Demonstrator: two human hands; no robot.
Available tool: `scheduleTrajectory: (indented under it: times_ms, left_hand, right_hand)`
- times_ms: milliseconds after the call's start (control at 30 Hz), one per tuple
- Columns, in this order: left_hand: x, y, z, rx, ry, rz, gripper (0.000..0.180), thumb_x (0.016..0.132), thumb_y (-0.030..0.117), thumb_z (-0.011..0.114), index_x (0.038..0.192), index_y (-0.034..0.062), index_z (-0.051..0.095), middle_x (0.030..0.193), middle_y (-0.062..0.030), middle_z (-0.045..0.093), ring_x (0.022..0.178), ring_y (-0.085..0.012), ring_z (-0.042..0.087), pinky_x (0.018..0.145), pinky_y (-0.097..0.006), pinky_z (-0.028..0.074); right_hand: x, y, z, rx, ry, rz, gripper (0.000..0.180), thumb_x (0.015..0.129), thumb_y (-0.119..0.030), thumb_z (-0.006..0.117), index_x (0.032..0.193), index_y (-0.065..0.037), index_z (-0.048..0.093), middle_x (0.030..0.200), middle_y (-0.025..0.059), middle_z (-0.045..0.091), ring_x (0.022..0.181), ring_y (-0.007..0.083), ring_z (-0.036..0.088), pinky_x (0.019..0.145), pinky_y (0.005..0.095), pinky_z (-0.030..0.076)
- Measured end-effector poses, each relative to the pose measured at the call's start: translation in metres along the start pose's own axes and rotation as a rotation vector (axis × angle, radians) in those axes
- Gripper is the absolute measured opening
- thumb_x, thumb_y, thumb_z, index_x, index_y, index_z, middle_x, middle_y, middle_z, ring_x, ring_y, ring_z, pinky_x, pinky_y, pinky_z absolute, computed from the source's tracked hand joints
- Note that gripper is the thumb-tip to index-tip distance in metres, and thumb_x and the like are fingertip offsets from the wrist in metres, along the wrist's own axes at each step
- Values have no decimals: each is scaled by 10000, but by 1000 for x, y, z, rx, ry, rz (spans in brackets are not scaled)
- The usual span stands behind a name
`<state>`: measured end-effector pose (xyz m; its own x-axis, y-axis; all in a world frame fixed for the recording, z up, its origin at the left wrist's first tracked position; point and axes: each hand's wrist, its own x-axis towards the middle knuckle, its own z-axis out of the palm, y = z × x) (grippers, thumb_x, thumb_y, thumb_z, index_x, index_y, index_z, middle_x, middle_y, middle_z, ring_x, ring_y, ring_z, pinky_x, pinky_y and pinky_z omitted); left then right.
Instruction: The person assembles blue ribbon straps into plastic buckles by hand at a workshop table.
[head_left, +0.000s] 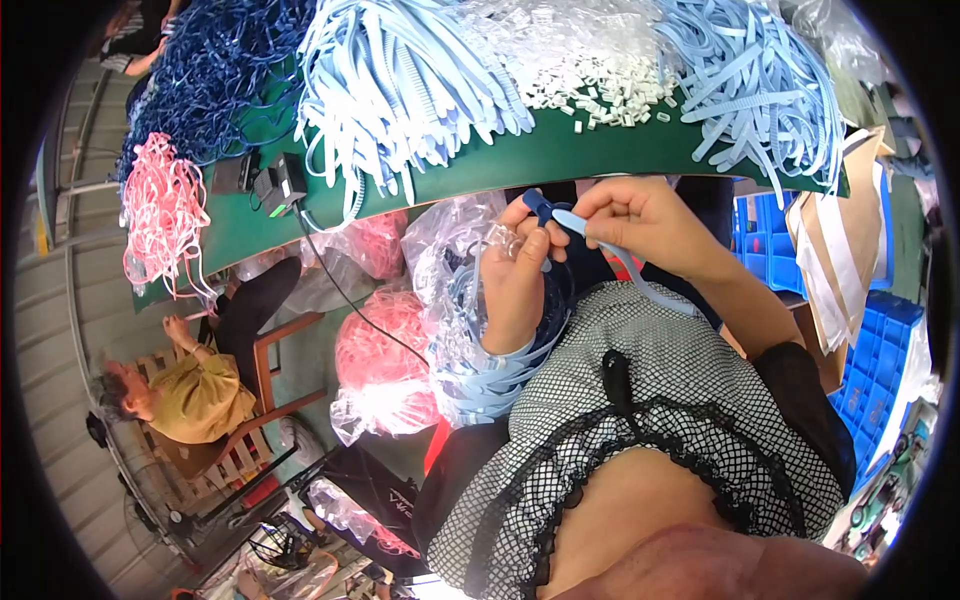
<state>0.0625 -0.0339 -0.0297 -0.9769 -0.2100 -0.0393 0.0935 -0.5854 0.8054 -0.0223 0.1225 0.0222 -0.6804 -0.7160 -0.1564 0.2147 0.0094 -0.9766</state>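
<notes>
Just beyond the green table's front edge, my two hands meet in front of my body. My left hand [515,290] is closed with a dark blue band [538,205] pinched at the fingers. Small clear or white pieces [503,238] seem to sit in its palm, partly hidden by the fingers. My right hand [645,215] pinches a flat light blue strap [640,275] near its tip. That tip points at the dark blue band, and I cannot tell whether it passes through. The strap's other part hangs down over my patterned apron [640,350].
The green table [430,185] bears light blue straps [400,90], white clips [610,90], dark blue cords [230,70], pink cords [160,200] and a black device [285,185] with a cable. Below are bagged bundles [380,350], blue crates [870,370] and a seated person [205,400].
</notes>
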Motion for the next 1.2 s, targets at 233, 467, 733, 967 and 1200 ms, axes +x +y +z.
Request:
scheduleTrajectory:
  times_ms: [233,467,733,967,1200]
  left_hand:
    - [-3,-10,14,328,-146,-57,339,893,69,525,1209,-36,460,899,-54,610,761,-80,525,672,-209,422]
    - [-6,-28,20,556,-146,56,309,879,25,529,1182,-32,536,875,-44,624,693,-72,537,609,-203,448]
    - [-7,-32,25,574,-141,39,303,881,52,546,1160,-65,526,870,-66,615,698,-87,528,618,-201,433]
    - [-9,-38,22,532,-108,-5,303,870,50,564,1155,-52,541,862,-60,612,694,-83,522,618,-201,430]
    - [-4,-45,22,902,-255,413,355,800,-60,547,1152,-20,555,824,-134,621,685,-210,600,630,-287,479]
  right_hand:
    - [-19,21,-8,151,135,174,156,848,-95,582,942,29,590,757,36,619,607,57,560,554,181,452]
    - [-30,32,-10,226,254,235,157,841,-112,582,911,29,588,728,36,611,558,50,538,505,167,423]
    - [-34,36,-12,290,280,255,158,843,-125,579,884,27,584,716,39,597,554,52,531,490,168,420]
    - [-35,42,-13,333,248,271,149,844,-120,575,864,28,577,714,39,583,566,60,522,472,180,411]
    - [-36,47,-12,342,310,283,123,840,-88,538,857,30,567,654,38,555,513,77,504,459,197,401]
